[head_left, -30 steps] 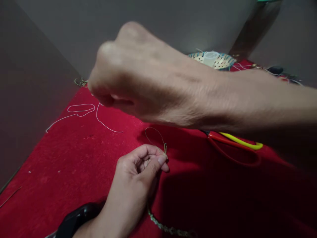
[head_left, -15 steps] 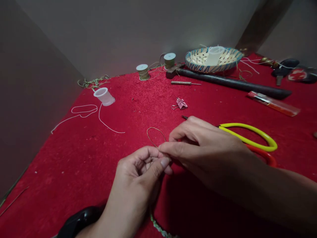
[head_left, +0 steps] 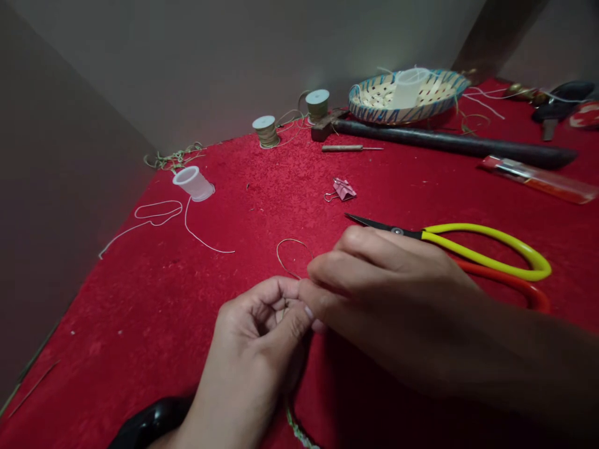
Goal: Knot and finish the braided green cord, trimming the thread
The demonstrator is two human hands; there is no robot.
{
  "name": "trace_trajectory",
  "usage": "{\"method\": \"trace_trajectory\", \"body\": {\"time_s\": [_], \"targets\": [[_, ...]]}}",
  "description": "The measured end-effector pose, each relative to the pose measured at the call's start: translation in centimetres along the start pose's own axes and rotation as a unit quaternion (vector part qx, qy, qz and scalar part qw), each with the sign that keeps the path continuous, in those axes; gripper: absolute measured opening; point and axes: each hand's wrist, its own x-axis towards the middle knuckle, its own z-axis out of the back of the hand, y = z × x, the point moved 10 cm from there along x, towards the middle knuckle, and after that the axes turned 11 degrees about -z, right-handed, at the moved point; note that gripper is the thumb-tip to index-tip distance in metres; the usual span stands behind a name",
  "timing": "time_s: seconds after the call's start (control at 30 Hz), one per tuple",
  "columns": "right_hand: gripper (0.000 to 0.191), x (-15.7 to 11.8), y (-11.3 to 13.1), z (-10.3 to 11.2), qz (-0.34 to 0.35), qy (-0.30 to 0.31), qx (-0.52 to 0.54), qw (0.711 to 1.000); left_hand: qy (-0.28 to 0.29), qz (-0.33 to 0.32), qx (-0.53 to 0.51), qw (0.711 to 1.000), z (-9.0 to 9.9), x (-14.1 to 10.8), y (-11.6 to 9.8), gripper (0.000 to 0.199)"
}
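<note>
My left hand [head_left: 262, 337] is closed, thumb pressed against the fingers, pinching a thin tan cord [head_left: 277, 251]. Beyond the fingertips the cord stands up in a loop. My right hand [head_left: 374, 280] meets the left at the fingertips, its fingers closed on the same cord; the exact grip is hidden behind its knuckles. Below my left wrist hangs a green braided cord with pale beads [head_left: 296, 429], partly out of view. Scissors [head_left: 397, 232] with one yellow and one red handle lie just beyond and beside my right hand.
On the red cloth [head_left: 196, 324] lie a pink binder clip [head_left: 344, 189], an awl [head_left: 344, 148], a hammer [head_left: 435, 138] and a packaged tool [head_left: 538, 179]. Behind are thread spools [head_left: 266, 132] and a woven basket [head_left: 374, 100]. A white spool [head_left: 195, 184] with loose thread sits left.
My right hand has drawn in closer over the left fingertips, its fingers more curled, uncovering the scissor blades. The view has shifted slightly. The cord loop stays up.
</note>
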Motion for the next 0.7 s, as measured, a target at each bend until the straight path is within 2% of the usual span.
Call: {"method": "trace_trajectory", "body": {"time_s": [0.1, 0.33, 0.47, 0.57, 0.7], "targets": [[0.038, -0.4, 1.6, 0.6, 0.075, -0.023, -0.027, 0.997, 0.013, -0.005, 0.006, 1.000, -0.2, 0.1, -0.2, 0.024], [0.042, -0.2, 0.7, 0.6, 0.032, -0.038, -0.058, 0.997, -0.010, -0.009, 0.044, 0.999, 0.7, 0.0, 0.0, 0.022], [0.036, 0.0, 0.4, 0.1, 0.027, -0.031, -0.027, 0.999, -0.019, -0.012, 0.043, 0.999, 0.9, 0.0, 0.1, 0.020], [0.038, 0.0, 0.5, 0.2, 0.019, -0.032, 0.003, 0.999, -0.029, -0.038, 0.065, 0.997, 1.0, 0.0, -0.5, 0.020], [0.044, -0.4, 1.1, 0.5, 0.007, -0.051, -0.051, 0.997, -0.018, -0.079, 0.134, 0.988, 0.6, 0.0, -1.9, 0.024]]}}
